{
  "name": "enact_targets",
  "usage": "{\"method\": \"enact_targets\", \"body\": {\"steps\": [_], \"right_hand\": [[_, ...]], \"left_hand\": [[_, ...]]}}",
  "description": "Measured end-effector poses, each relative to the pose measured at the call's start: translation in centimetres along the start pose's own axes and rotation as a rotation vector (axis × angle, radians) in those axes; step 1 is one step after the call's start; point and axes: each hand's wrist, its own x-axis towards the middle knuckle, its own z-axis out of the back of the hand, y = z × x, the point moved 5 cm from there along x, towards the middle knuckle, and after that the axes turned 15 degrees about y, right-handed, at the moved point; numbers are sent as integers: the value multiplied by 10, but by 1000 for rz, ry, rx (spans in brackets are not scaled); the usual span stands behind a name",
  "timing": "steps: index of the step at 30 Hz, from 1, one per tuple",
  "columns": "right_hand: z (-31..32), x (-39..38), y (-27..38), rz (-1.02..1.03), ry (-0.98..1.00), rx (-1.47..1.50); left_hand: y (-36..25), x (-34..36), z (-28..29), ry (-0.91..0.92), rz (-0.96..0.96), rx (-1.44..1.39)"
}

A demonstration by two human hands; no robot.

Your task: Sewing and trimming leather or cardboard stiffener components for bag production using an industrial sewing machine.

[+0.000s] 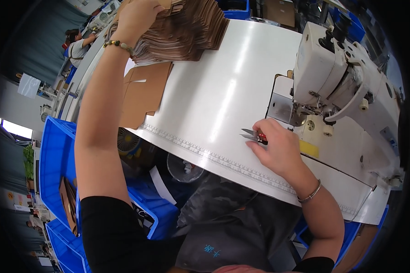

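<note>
My left hand [135,18] reaches to the upper left, its fingers closed on a brown piece at the top of a thick, fanned stack of brown cut pieces [196,34]. Below the stack, a flat brown piece [148,91] with slits lies on the white worktable [214,91], partly behind my forearm. My right hand [273,145] holds small thread snips [248,135] with red and black handles, blades pointing left, above the table just left of the needle area of a white sewing machine [332,77]. A printed ruler strip runs along the table's front edge.
Blue bins [57,159] stand at the left and below, others behind and at right. Under the table are a small fan [126,142] and a metal bowl [180,168]. A co-worker [77,50] is at another machine on the far left. My apron-covered lap is below.
</note>
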Motion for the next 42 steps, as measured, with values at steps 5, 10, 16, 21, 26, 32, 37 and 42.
{"method": "enact_targets", "body": {"steps": [5, 10, 16, 21, 26, 32, 37, 42], "right_hand": [[-1, 0, -1, 4, 2, -18], [0, 0, 2, -12, 16, -26], [-3, -1, 4, 12, -3, -1], [5, -8, 7, 41, -64, -119], [18, -20, 33, 344, -451, -479], [1, -20, 23, 274, -327, -896], [9, -28, 2, 217, -188, -974], [35, -61, -25, 77, -115, -952]], "left_hand": [[6, 5, -7, 18, -58, 21], [8, 8, -9, -65, -40, 100], [40, -7, 5, -281, 190, -172], [8, -49, 46, -601, 120, -384], [-138, -143, 51, -335, -351, -289], [-217, -231, 20, 39, -583, -524], [-220, -233, 16, 139, -626, -645], [-211, -224, 2, 246, -554, -522]]}}
